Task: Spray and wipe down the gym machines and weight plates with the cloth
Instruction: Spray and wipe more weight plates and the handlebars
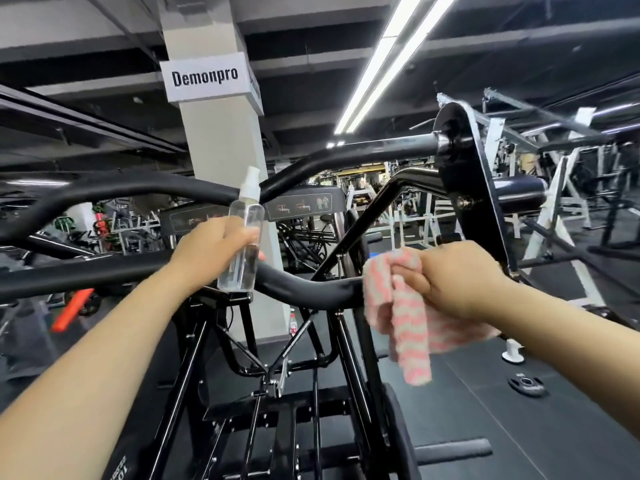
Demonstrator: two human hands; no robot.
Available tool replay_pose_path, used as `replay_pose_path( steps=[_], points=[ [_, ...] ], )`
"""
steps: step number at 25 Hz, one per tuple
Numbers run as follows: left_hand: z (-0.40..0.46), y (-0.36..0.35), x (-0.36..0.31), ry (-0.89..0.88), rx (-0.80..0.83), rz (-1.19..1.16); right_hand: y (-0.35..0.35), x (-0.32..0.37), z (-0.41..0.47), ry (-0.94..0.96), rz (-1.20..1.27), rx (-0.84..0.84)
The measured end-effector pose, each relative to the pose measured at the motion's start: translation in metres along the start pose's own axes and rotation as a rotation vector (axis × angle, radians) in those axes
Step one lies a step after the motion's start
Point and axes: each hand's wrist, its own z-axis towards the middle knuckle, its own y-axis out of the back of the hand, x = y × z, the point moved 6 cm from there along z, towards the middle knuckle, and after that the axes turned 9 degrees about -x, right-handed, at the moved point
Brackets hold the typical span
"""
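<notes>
Gym hall noted first: a dark ceiling with long strip lights (384, 60), a grey pillar (221, 140) bearing a white sign (207, 77) that reads "Demonpro", and black rubber floor (519, 427) throughout. Rows of white-framed equipment fill the background on the right.

We record a black machine (263, 375) directly in front of us, its frame rising from the floor to a bent black handlebar (304, 289) that runs across the middle of the view. A second, higher black bar (346, 152) ends at a black side plate (464, 168) on the right, and a black padded roller (516, 194) projects from that plate. An instruction panel (301, 204) with small figures sits behind the bars.

We see a pink and white striped cloth (405, 317) draped over the right end of the handlebar, hanging down below it. The right hand (453, 282) is clenched on the upper part of the cloth, holding it against the bar; this grip is firm, with fingers curled into the fabric.

The left hand (214, 251) is wrapped around a clear spray bottle (244, 244), held upright just above the handlebar, its white nozzle (251, 181) uppermost. Very little liquid is visible inside.

Lesser items: an orange bar (71, 311) at far left, a small black weight plate (526, 382) lying flat on the floor at right, and a white stub (512, 351) near it.
</notes>
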Motion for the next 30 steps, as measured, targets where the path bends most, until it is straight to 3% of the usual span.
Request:
replay_pose_path(
  steps=[5, 12, 17, 21, 23, 25, 28, 30],
  points=[
    [0.002, -0.001, 0.0, -0.001, -0.026, -0.007, 0.006, 0.02, 0.017, -0.238, 0.149, 0.014],
    [0.003, -0.001, 0.0, 0.002, -0.031, -0.05, 0.012, 0.068, 0.046, -0.259, 0.166, -0.009],
    [0.005, 0.002, 0.001, 0.065, 0.027, -0.352, 0.008, 0.112, 0.09, -0.221, 0.402, 0.084],
    [0.004, 0.011, 0.004, 0.157, -0.007, -0.512, -0.017, 0.126, 0.133, -0.381, 0.737, 0.168],
    [0.002, 0.013, 0.002, 0.146, -0.004, -0.494, -0.019, 0.123, 0.14, -0.469, 0.645, 0.08],
    [0.0, 0.014, 0.001, 0.135, 0.012, -0.489, -0.013, 0.122, 0.133, -0.425, 0.633, 0.026],
    [-0.002, 0.014, -0.002, 0.123, 0.043, -0.483, -0.009, 0.138, 0.107, -0.267, 0.857, 0.275],
    [-0.002, 0.013, -0.002, 0.119, 0.052, -0.469, -0.005, 0.15, 0.099, -0.19, 0.607, 0.233]
  ],
)
